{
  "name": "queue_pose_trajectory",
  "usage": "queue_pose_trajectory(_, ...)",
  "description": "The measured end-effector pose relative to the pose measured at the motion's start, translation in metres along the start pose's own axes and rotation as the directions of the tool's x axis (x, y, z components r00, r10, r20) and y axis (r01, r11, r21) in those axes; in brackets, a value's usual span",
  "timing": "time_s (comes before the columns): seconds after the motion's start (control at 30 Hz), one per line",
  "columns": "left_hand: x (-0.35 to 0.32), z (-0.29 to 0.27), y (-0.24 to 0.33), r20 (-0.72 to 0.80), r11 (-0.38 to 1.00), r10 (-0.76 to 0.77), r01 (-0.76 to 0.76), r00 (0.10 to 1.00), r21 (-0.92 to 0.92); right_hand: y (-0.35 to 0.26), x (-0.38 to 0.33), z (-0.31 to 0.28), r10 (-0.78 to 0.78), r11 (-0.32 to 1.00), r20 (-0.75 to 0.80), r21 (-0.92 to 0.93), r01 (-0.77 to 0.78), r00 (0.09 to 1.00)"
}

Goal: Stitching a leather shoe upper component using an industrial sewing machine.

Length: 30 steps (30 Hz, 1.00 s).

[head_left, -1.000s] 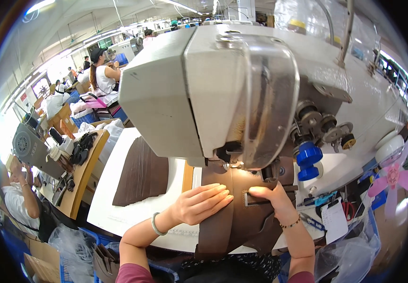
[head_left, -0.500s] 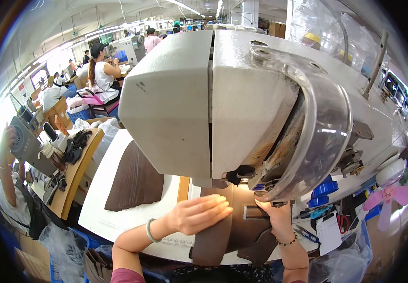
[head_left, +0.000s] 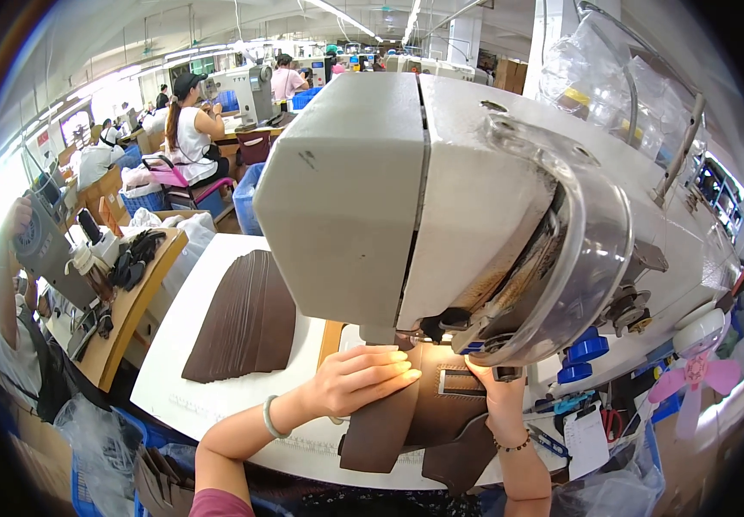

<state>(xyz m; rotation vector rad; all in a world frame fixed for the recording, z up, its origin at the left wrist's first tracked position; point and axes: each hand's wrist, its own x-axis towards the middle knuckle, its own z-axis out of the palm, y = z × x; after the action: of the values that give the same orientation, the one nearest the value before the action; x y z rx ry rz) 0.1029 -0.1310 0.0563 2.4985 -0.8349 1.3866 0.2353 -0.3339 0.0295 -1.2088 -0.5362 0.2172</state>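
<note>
A brown leather piece point(head_left: 441, 422) lies beneath the head of a large off-white sewing machine point(head_left: 346, 198). It has a stitched rectangular slot and flaps reaching toward me. My left hand point(head_left: 359, 379) grips its left part, fingers together and curved over the leather; its thumb is mostly hidden. On the right, my right hand point(head_left: 499, 396) holds the other edge beside the slot, thumb on top, the fingers partly out of sight. Both hands are close to the sewing spot, which the machine head and its clear curved guard point(head_left: 600, 250) largely hide.
A fanned stack of brown leather pieces point(head_left: 243, 323) lies on the white table point(head_left: 161, 379) at left. Scissors point(head_left: 613, 424), a paper slip point(head_left: 587, 444) and a pink fan point(head_left: 697, 375) are at right. A co-worker's arm point(head_left: 6, 284) shows at far left.
The view has shifted a little, so the machine head sits farther right and lower. Both hands keep their hold on the leather, which has turned slightly.
</note>
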Motion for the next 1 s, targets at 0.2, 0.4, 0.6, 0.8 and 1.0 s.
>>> queue_pose_trajectory(0.2, -0.003, 0.004, -0.007, -0.028, 0.998, -0.058, 0.057, 0.998, -0.014, 0.015, 0.009, -0.017, 0.095, 0.993, -0.019, -0.075, -0.096, 0.995)
queue_pose_trajectory(0.4, 0.002, -0.008, -0.006, 0.039, 0.999, -0.037, 0.038, 0.999, -0.013, 0.000, 0.001, -0.014, 0.069, 0.997, 0.049, 0.017, -0.069, 0.996)
queue_pose_trajectory(0.6, 0.003, -0.016, 0.004, 0.107, 0.993, -0.114, 0.115, 0.988, 0.002, -0.006, 0.000, -0.005, -0.112, 0.947, 0.148, -0.284, 0.151, 0.983)
queue_pose_trajectory(0.8, 0.010, -0.022, 0.009, 0.171, 0.995, -0.104, 0.101, 0.980, 0.027, -0.014, 0.003, -0.001, 0.035, 0.994, 0.134, -0.104, -0.021, 0.990)
queue_pose_trajectory(1.0, 0.011, -0.029, 0.012, 0.238, 0.997, -0.036, 0.018, 0.971, 0.079, -0.021, -0.002, 0.000, 0.066, 0.991, 0.123, -0.126, -0.051, 0.990)
